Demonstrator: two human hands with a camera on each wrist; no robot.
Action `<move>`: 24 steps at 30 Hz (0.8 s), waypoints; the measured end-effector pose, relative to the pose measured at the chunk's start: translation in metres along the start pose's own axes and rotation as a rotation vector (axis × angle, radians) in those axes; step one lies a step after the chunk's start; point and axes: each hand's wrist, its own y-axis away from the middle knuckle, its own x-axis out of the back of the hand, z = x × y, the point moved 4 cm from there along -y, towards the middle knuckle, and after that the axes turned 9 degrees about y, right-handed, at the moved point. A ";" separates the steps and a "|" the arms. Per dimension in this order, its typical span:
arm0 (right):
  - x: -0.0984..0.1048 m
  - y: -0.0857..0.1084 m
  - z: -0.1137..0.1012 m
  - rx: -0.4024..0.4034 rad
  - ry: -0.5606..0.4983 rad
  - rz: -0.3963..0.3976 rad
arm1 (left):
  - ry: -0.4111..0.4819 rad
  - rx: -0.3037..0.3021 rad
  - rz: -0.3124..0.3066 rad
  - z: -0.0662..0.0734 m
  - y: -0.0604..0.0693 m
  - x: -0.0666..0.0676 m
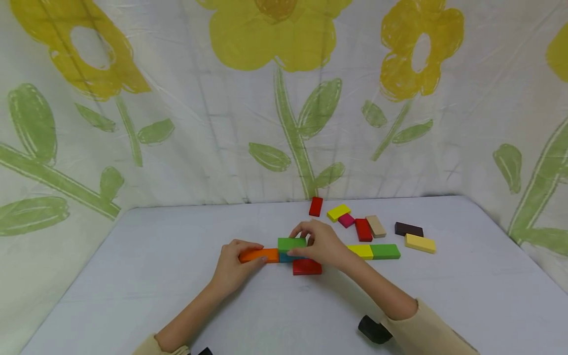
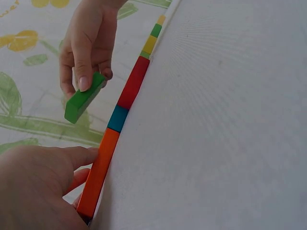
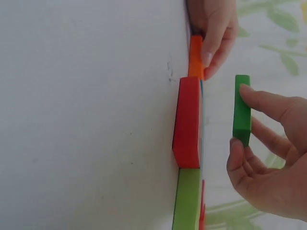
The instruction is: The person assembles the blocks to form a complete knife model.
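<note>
My left hand (image 1: pixel 232 266) holds an orange block (image 1: pixel 262 255) at the left end of a row of blocks, thumb on the near side and fingers behind. Beside the orange block is a blue block (image 2: pixel 118 118). My right hand (image 1: pixel 321 244) pinches a green block (image 1: pixel 291 244) by its ends. Both wrist views show this green block (image 3: pixel 242 108) raised off the table, apart from the row. A red block (image 1: pixel 307 267) lies in front of the row, and a light green block (image 3: pixel 187 196) appears beyond it in the right wrist view.
The row runs right with a yellow block (image 1: pixel 360 252) and another green block (image 1: pixel 385 251). Loose blocks lie behind, including a red block (image 1: pixel 363 230), a beige block (image 1: pixel 375 226), a dark block (image 1: pixel 408 229) and a pale yellow block (image 1: pixel 419 243). A flowered cloth (image 1: pixel 186 162) hangs behind the table.
</note>
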 end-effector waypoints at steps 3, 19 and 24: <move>0.002 0.008 -0.001 0.007 -0.009 0.010 | -0.011 0.010 0.004 0.000 0.000 0.000; 0.004 0.047 0.002 -0.041 -0.079 0.001 | -0.021 0.009 0.007 0.000 0.001 0.000; 0.003 0.054 0.002 -0.027 -0.093 -0.023 | -0.026 0.015 0.010 0.000 0.001 0.000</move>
